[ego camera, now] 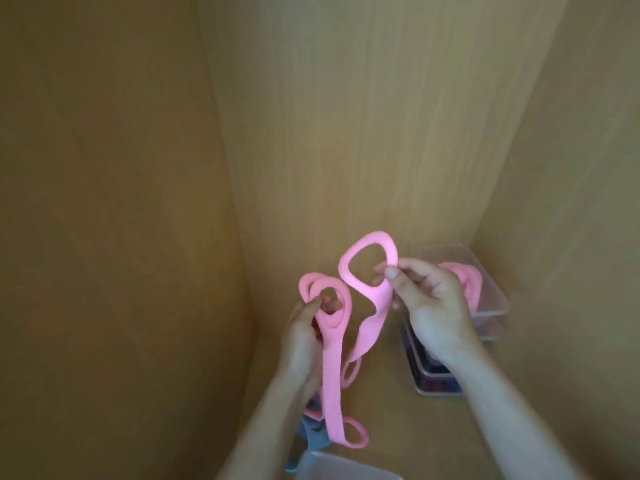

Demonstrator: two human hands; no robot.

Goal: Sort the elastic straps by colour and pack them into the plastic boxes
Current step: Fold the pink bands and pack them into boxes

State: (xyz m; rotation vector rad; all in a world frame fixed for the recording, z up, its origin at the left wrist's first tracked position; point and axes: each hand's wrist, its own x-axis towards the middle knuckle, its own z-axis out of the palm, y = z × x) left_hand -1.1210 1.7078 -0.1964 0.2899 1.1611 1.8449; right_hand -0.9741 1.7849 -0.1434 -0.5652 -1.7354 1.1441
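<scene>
I hold pink elastic straps up in front of a wooden corner. My left hand (304, 327) grips the rolled loop end of one pink strap (331, 382), whose flat band hangs down to a loop near the floor. My right hand (429, 306) pinches the big open loop of another pink strap (367, 268); its band drops between my hands. A clear plastic box (491, 306) at the back right holds bundled pink straps (464, 282). Below it a second box (436, 382) holds dark straps. A grey-blue strap (313, 434) lies under my left forearm.
Wooden panels close in on the left (104, 237), back (363, 133) and right (571, 202). The rim of another clear box (346, 465) shows at the bottom edge. The wooden floor (381, 393) between my arms is bare.
</scene>
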